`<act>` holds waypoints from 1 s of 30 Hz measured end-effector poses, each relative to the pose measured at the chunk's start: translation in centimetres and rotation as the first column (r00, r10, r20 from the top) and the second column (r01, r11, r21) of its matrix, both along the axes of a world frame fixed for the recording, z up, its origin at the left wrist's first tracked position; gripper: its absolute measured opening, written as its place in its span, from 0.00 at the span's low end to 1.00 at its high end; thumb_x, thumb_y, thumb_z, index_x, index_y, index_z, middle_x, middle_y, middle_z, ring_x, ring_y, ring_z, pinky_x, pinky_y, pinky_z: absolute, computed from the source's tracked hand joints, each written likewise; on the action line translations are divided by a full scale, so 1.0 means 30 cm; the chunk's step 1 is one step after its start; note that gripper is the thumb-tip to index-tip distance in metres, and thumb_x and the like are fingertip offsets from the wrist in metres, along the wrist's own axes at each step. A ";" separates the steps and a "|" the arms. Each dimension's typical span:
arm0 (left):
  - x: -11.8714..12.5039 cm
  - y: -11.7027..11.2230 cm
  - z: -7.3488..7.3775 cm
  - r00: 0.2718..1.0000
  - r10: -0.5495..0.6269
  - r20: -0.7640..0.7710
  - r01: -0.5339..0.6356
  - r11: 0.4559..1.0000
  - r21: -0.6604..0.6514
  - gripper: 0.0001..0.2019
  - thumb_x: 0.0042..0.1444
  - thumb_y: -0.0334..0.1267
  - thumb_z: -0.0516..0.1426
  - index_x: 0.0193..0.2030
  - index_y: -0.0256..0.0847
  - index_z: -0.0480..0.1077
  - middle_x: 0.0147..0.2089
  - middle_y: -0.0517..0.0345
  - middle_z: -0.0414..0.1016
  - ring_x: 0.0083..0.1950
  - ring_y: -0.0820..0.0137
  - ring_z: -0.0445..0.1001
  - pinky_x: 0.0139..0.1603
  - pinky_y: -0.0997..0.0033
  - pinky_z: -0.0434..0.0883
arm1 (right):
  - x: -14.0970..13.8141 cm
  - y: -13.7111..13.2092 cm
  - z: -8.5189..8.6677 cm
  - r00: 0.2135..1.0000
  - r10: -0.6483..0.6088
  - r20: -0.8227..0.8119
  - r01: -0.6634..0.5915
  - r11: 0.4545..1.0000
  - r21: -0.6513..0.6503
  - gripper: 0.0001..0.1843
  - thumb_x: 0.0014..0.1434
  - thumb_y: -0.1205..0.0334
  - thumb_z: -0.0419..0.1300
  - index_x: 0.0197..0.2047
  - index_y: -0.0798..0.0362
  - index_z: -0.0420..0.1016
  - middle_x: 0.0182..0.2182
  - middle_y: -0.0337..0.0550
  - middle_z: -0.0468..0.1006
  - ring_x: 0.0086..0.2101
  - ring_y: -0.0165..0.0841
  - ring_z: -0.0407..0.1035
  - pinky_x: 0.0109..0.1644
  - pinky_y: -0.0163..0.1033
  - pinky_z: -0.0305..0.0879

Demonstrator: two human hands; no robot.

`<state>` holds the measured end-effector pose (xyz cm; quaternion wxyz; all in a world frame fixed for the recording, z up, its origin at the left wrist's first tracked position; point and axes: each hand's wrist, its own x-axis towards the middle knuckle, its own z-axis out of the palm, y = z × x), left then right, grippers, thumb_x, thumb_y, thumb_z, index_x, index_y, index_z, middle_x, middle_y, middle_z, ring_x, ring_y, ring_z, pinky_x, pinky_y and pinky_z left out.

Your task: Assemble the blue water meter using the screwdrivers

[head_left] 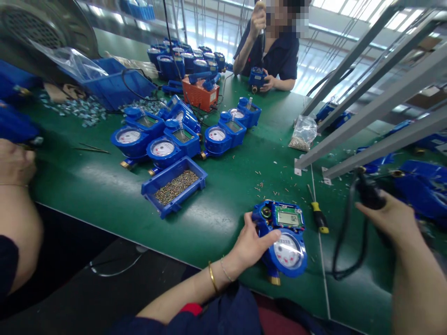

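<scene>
One meter, judged heavy and rigid, its display fragile, is suitably grasped by its casing in the left hand, the right hand clasping a corded object.

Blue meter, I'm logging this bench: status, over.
Left hand holding blue meter, display showing digits. Right hand gripping black corded tool, blurred. Screwdriver lying between them.
</scene>
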<state>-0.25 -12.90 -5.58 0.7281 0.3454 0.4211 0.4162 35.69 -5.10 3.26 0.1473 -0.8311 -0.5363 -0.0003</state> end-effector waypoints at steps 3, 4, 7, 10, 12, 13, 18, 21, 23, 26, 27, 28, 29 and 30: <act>-0.002 0.003 0.024 0.996 0.017 -0.088 -0.014 0.999 0.039 0.50 0.50 0.54 0.70 0.69 0.40 0.43 0.67 0.32 0.63 0.65 0.48 0.70 0.70 0.39 0.63 | -0.002 -0.027 -0.079 1.000 0.026 -0.002 -0.026 0.988 -0.154 0.12 0.46 0.51 0.68 0.31 0.43 0.70 0.20 0.39 0.66 0.23 0.45 0.66 0.31 0.49 0.64; -0.006 0.005 0.032 0.988 0.038 -0.148 -0.028 0.997 0.075 0.53 0.50 0.53 0.70 0.72 0.41 0.41 0.69 0.33 0.59 0.67 0.47 0.67 0.71 0.38 0.61 | -0.013 -0.030 -0.095 1.000 0.029 0.007 -0.027 0.984 -0.175 0.12 0.49 0.49 0.66 0.33 0.44 0.72 0.20 0.40 0.67 0.22 0.44 0.65 0.30 0.49 0.63; -0.030 0.026 0.048 0.955 0.083 -0.283 -0.013 0.970 0.241 0.50 0.50 0.50 0.69 0.73 0.46 0.48 0.73 0.39 0.51 0.73 0.45 0.58 0.74 0.37 0.57 | -0.083 -0.034 -0.099 0.998 0.047 0.047 -0.038 0.983 -0.177 0.24 0.57 0.43 0.60 0.47 0.53 0.79 0.31 0.57 0.77 0.31 0.51 0.73 0.33 0.51 0.65; -0.054 0.059 0.055 0.967 0.031 -0.253 0.061 0.936 0.346 0.40 0.51 0.48 0.68 0.68 0.45 0.58 0.71 0.43 0.57 0.73 0.47 0.59 0.76 0.40 0.56 | -0.235 -0.071 -0.055 0.996 0.048 0.075 -0.043 0.997 -0.057 0.43 0.61 0.35 0.54 0.67 0.60 0.67 0.53 0.69 0.75 0.50 0.61 0.72 0.46 0.59 0.69; -0.057 0.071 0.057 0.978 -0.012 -0.208 0.086 0.933 0.350 0.40 0.51 0.47 0.68 0.67 0.43 0.58 0.69 0.43 0.62 0.70 0.49 0.64 0.75 0.41 0.57 | -0.379 -0.133 -0.020 0.994 0.092 -0.057 -0.087 0.992 0.086 0.48 0.61 0.30 0.52 0.71 0.58 0.60 0.48 0.59 0.79 0.46 0.53 0.76 0.50 0.59 0.72; -0.054 0.069 0.059 0.979 -0.018 -0.201 0.088 0.934 0.345 0.40 0.51 0.46 0.69 0.66 0.42 0.57 0.67 0.43 0.64 0.69 0.50 0.65 0.75 0.41 0.58 | -0.455 -0.171 -0.008 0.973 0.152 -0.176 -0.129 0.982 0.136 0.49 0.61 0.28 0.53 0.72 0.57 0.59 0.46 0.56 0.80 0.42 0.49 0.78 0.49 0.57 0.74; -0.008 -0.021 0.067 0.937 0.125 -0.328 0.016 0.918 0.396 0.36 0.57 0.45 0.66 0.65 0.41 0.52 0.66 0.41 0.61 0.69 0.52 0.64 0.74 0.41 0.60 | -0.717 -0.322 -0.010 0.945 0.318 -0.074 -0.313 0.947 0.065 0.51 0.62 0.30 0.52 0.74 0.60 0.52 0.53 0.63 0.78 0.48 0.54 0.77 0.46 0.57 0.77; 0.008 -0.078 0.061 0.879 0.170 -0.445 0.085 0.864 0.497 0.41 0.56 0.41 0.67 0.68 0.42 0.46 0.69 0.38 0.55 0.72 0.50 0.59 0.74 0.40 0.60 | -0.738 -0.339 -0.027 0.932 0.362 0.030 -0.363 0.931 0.039 0.43 0.66 0.40 0.52 0.73 0.62 0.53 0.56 0.65 0.75 0.50 0.55 0.75 0.45 0.55 0.78; 0.010 -0.091 0.056 0.827 0.192 -0.528 0.175 0.805 0.567 0.47 0.52 0.40 0.71 0.69 0.41 0.44 0.68 0.37 0.55 0.72 0.47 0.58 0.73 0.37 0.61 | -0.730 -0.338 -0.027 0.918 0.390 0.075 -0.393 0.919 0.033 0.40 0.66 0.44 0.52 0.73 0.61 0.52 0.55 0.65 0.75 0.50 0.55 0.75 0.43 0.55 0.78; 0.008 -0.079 0.052 0.785 0.228 -0.577 0.242 0.744 0.623 0.52 0.45 0.38 0.74 0.69 0.40 0.45 0.67 0.37 0.59 0.70 0.45 0.61 0.71 0.35 0.64 | -0.726 -0.334 -0.013 0.909 0.397 0.126 -0.405 0.913 0.045 0.38 0.66 0.48 0.53 0.73 0.58 0.51 0.53 0.64 0.75 0.49 0.55 0.74 0.42 0.55 0.78; 0.007 -0.073 0.052 0.785 0.230 -0.574 0.245 0.737 0.630 0.53 0.44 0.39 0.75 0.69 0.40 0.46 0.66 0.37 0.60 0.69 0.45 0.63 0.70 0.36 0.65 | -0.727 -0.333 -0.009 0.910 0.391 0.136 -0.400 0.915 0.045 0.38 0.66 0.49 0.54 0.73 0.58 0.51 0.53 0.64 0.75 0.48 0.55 0.74 0.41 0.55 0.77; 0.006 -0.067 0.052 0.791 0.227 -0.568 0.245 0.733 0.635 0.53 0.44 0.40 0.75 0.68 0.40 0.46 0.66 0.37 0.61 0.68 0.45 0.64 0.69 0.36 0.67 | -0.727 -0.330 -0.005 0.911 0.386 0.142 -0.396 0.917 0.044 0.39 0.65 0.50 0.56 0.73 0.58 0.52 0.52 0.63 0.75 0.48 0.55 0.74 0.41 0.55 0.77; 0.004 -0.062 0.052 0.799 0.223 -0.558 0.245 0.728 0.641 0.52 0.45 0.42 0.75 0.68 0.40 0.46 0.66 0.37 0.62 0.68 0.45 0.64 0.69 0.37 0.67 | -0.725 -0.327 -0.003 0.912 0.384 0.144 -0.394 0.918 0.043 0.40 0.63 0.50 0.57 0.72 0.59 0.52 0.51 0.63 0.75 0.47 0.55 0.74 0.41 0.56 0.77; 0.002 -0.058 0.052 0.807 0.219 -0.548 0.244 0.722 0.648 0.51 0.47 0.44 0.74 0.69 0.40 0.46 0.66 0.37 0.62 0.68 0.46 0.64 0.69 0.37 0.67 | -0.721 -0.322 -0.003 0.911 0.387 0.140 -0.396 0.917 0.043 0.41 0.62 0.49 0.58 0.72 0.59 0.53 0.50 0.63 0.76 0.47 0.55 0.73 0.41 0.56 0.77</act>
